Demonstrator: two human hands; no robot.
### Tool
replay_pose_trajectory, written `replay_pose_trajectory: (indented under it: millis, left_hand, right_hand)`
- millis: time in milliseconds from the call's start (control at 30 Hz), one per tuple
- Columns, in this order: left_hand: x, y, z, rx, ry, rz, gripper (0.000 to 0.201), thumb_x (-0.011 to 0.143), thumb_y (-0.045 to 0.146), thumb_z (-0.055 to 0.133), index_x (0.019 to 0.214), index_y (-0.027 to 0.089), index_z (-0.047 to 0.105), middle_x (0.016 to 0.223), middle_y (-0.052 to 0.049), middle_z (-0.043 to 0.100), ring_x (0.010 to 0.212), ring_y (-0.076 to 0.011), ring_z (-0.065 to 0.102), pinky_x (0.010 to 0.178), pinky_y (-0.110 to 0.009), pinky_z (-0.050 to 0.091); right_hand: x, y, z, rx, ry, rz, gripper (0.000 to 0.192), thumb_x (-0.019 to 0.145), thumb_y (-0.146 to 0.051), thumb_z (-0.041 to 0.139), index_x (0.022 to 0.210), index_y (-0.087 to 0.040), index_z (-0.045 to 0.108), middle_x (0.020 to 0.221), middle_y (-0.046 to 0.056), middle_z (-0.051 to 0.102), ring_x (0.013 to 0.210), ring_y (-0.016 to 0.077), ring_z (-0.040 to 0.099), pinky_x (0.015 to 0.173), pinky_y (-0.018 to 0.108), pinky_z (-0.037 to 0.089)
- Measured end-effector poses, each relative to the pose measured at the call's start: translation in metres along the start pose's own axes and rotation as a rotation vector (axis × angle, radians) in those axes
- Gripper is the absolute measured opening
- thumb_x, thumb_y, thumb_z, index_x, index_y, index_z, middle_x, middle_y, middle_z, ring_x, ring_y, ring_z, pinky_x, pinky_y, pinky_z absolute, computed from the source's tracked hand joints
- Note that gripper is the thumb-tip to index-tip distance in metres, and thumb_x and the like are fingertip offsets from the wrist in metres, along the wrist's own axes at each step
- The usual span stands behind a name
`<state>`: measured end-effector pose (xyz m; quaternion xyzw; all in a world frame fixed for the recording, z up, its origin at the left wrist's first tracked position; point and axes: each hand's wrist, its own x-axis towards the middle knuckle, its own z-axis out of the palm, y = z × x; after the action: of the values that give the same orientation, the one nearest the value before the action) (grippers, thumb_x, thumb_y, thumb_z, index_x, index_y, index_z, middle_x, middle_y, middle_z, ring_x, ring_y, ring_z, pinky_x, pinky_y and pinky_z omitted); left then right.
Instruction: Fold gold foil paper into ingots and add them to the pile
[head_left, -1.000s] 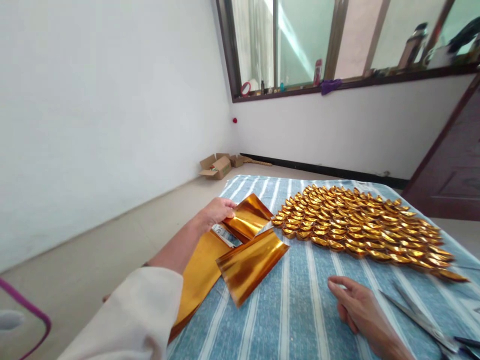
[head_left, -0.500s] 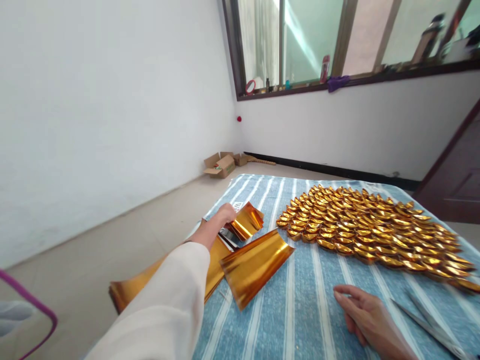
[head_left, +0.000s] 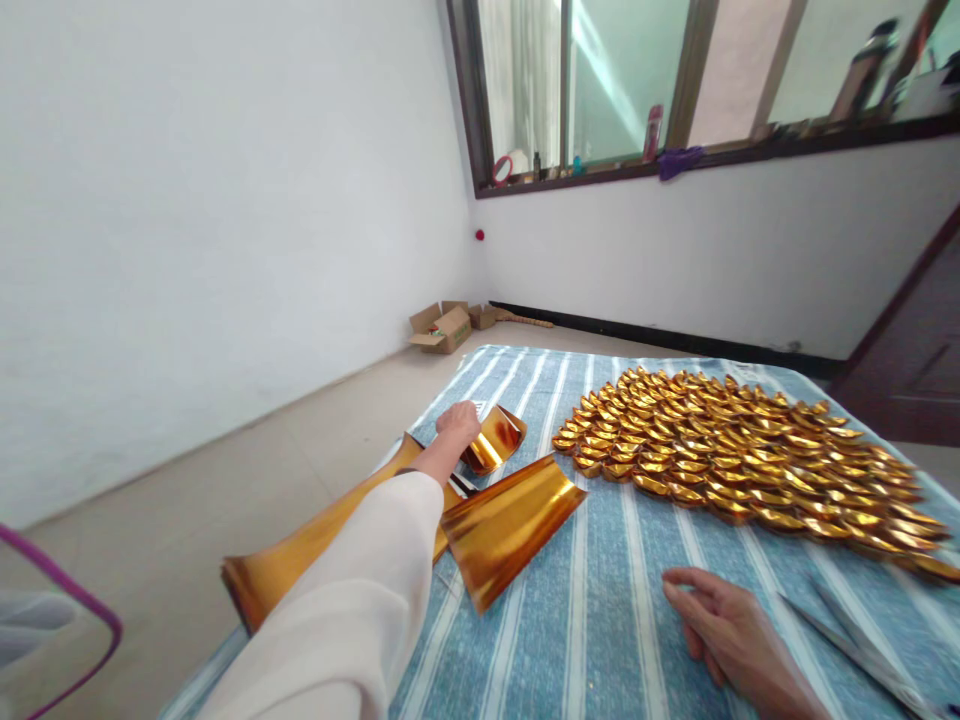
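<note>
On the left side of the striped-cloth bench point(head_left: 607, 610), your left hand point(head_left: 458, 425) is at a curled gold sheet point(head_left: 493, 440), which bows up just to the right of your knuckles. The back of that hand hides its fingers, so you cannot tell whether they pinch the sheet or only rest against it. Nearer to you lies a flat gold sheet point(head_left: 514, 530), its far right corner lifting slightly. Between the two, a dark-and-white printed item point(head_left: 463, 486) shows only as a sliver; what it is cannot be made out. Your pale sleeve point(head_left: 352, 600) covers much of the long gold foil point(head_left: 315, 530), and you cannot tell how many layers it has.

On the near right, your right hand point(head_left: 724, 630) holds nothing that can be seen, its fingers loosely bent, the outer ones partly hidden beneath the palm. Just right of it lie scissors point(head_left: 862, 657), blades apart and slightly blurred, their handles mostly cut off at the corner. Beyond, boat-shaped gold pieces point(head_left: 735, 465) overlap in rows, each partly hiding the next. At the far left edge, a purple bar point(head_left: 105, 600) runs out of view.
</note>
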<state>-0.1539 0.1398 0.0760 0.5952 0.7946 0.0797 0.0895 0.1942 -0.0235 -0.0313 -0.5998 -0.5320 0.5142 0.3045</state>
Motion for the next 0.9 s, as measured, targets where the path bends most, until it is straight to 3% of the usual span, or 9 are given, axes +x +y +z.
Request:
replay_pose_trajectory:
  millis: [167,267,367,433,567,700,833,900]
  left_hand:
    - [-0.018,0.019,-0.008,0.216,-0.002,0.064,0.034,0.091,0.033,0.056,0.120,0.016,0.054,0.120,-0.010,0.056,0.102,-0.0226,0.059,0.085,-0.044,0.051]
    - [-0.043,0.031,-0.006,0.232,-0.108,0.227,0.020,0.089,0.029,0.057,0.104,0.016,0.064,0.109,-0.007,0.063,0.102,-0.0229,0.059,0.089,-0.040,0.048]
    - [-0.068,0.037,0.006,0.215,-0.201,0.339,0.015,0.076,0.019,0.063,0.090,0.019,0.069,0.100,-0.006,0.068,0.102,-0.0261,0.061,0.088,-0.034,0.047]
    - [-0.079,0.038,0.016,0.194,-0.222,0.348,0.022,0.071,0.014,0.063,0.091,0.018,0.069,0.102,-0.009,0.069,0.102,-0.0284,0.061,0.085,-0.035,0.047]
    - [-0.086,0.037,0.024,0.085,-0.230,0.301,0.022,0.065,0.005,0.061,0.082,0.015,0.070,0.092,-0.011,0.071,0.095,-0.0296,0.063,0.080,-0.035,0.047]
    - [-0.094,0.038,0.025,-0.130,-0.293,0.279,0.025,0.060,0.004,0.059,0.080,0.013,0.072,0.070,-0.003,0.068,0.077,-0.0229,0.065,0.066,-0.026,0.048]
    - [-0.119,0.042,0.035,-0.356,-0.382,0.259,0.033,0.067,0.009,0.055,0.097,0.011,0.070,0.069,-0.001,0.067,0.061,-0.0156,0.063,0.052,-0.021,0.046]
    - [-0.134,0.046,0.044,-0.429,-0.408,0.260,0.036,0.070,0.009,0.053,0.102,0.011,0.069,0.073,-0.002,0.069,0.061,-0.0149,0.064,0.051,-0.020,0.046]
  right_hand:
    - [-0.001,-0.001,0.001,-0.018,0.004,-0.017,0.060,0.077,-0.060,0.046,0.107,-0.010,0.060,0.043,-0.005,0.050,0.031,0.0100,0.040,0.035,0.022,0.028]
    - [0.000,0.002,0.002,-0.041,0.003,-0.030,0.058,0.078,-0.058,0.044,0.107,-0.011,0.060,0.043,-0.006,0.048,0.031,0.0099,0.038,0.035,0.022,0.027]
    - [0.002,0.009,0.004,-0.087,0.017,-0.080,0.053,0.081,-0.055,0.043,0.105,-0.013,0.063,0.044,-0.006,0.046,0.033,0.0107,0.039,0.036,0.023,0.028]
    - [0.004,0.015,0.006,-0.178,0.051,-0.189,0.045,0.083,-0.051,0.046,0.103,-0.015,0.065,0.046,-0.006,0.047,0.038,0.0122,0.045,0.040,0.024,0.034]
    - [0.002,0.021,0.014,-0.452,0.184,-0.560,0.034,0.088,-0.039,0.047,0.107,-0.018,0.067,0.054,-0.002,0.056,0.049,0.0148,0.055,0.053,0.026,0.046]
    - [-0.006,0.013,0.026,-0.629,0.277,-0.956,0.036,0.092,-0.022,0.041,0.125,-0.022,0.057,0.087,0.007,0.067,0.076,0.0187,0.065,0.067,0.028,0.054]
    - [-0.011,-0.001,0.032,-0.776,0.413,-1.092,0.044,0.090,-0.012,0.040,0.131,-0.025,0.052,0.126,0.014,0.054,0.116,0.0276,0.054,0.086,0.040,0.053]
    - [-0.011,-0.005,0.030,-0.793,0.422,-1.146,0.043,0.089,-0.009,0.039,0.126,-0.024,0.055,0.132,0.014,0.049,0.126,0.0297,0.045,0.090,0.044,0.051]
